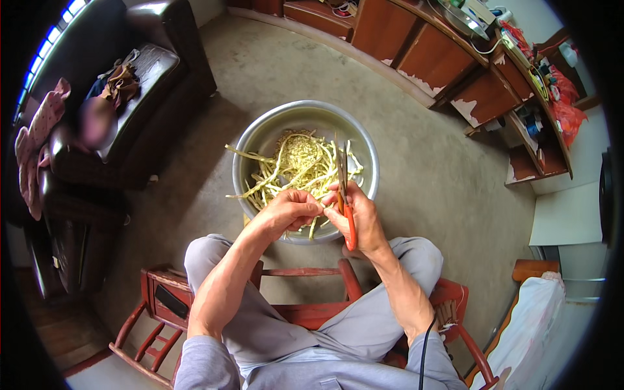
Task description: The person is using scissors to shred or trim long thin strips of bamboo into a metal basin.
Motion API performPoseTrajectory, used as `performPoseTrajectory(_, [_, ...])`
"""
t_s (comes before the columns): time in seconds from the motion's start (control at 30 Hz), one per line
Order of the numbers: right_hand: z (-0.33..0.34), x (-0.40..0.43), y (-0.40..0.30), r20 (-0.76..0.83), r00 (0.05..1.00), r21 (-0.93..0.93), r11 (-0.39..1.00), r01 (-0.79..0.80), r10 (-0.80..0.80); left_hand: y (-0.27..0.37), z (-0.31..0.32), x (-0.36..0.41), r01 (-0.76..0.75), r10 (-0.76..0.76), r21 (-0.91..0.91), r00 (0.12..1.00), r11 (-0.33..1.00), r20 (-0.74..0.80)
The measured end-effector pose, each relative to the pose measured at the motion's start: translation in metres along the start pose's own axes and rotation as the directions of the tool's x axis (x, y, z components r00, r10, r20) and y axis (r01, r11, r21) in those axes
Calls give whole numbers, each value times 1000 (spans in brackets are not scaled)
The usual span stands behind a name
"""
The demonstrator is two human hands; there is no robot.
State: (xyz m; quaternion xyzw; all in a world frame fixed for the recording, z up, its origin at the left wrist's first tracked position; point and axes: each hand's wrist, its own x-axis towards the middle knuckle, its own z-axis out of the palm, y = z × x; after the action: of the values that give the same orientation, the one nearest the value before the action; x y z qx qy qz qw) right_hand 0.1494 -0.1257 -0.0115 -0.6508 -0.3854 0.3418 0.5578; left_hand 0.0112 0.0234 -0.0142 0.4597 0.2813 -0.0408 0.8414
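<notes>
A round metal basin [248,122] stands before my knees, holding long pale-green bean pods [265,183] and a heap of small cut pieces [302,148]. Over its near rim, my left hand [292,209] pinches something small and pale, possibly a pod end, with the fingertips. My right hand [363,219] holds scissors with orange-red handles [350,226], their blades pointing away from me and slightly apart. The thumb of this hand meets the left fingertips at the small pale thing. A few pods stick out over the basin's left rim.
Red wooden chair parts [312,314] lie around my legs, with a dark phone [171,301] on the left side. A dark leather sofa [146,126] with clothes stands at left. Brown cabinets [385,36] with peeling surfaces curve along the top and right. A black cable [425,346] runs along my right sleeve.
</notes>
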Motion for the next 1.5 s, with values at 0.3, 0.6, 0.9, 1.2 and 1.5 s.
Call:
performPoseTrajectory(0.3, [0, -1, -4, -27, 998, -221, 974, 47, -55, -4, 0, 3, 16, -16, 51, 1000, 999, 0])
performPoseTrajectory(0.6, [-12, 2, -2, -145, 989, -238, 971, -22, -13, 3, 3, 1, -34, 47, 182, 997, 983, -63])
performPoseTrajectory(0.9, [-15, 3, -7, -150, 988, -267, 961, -79, 40, 16, -3, -4, -182, 236, 280, 956, 943, -174])
performPoseTrajectory(1.2, [-6, -9, -19, 147, 977, -307, 946, -102, 154, 23, -18, -7, -335, 370, 172, 891, 926, -261])
performPoseTrajectory(1.5, [-2, -10, -17, 133, 969, -288, 943, -166, 210, 15, -11, -2, -272, 388, 367, 875, 889, -291])
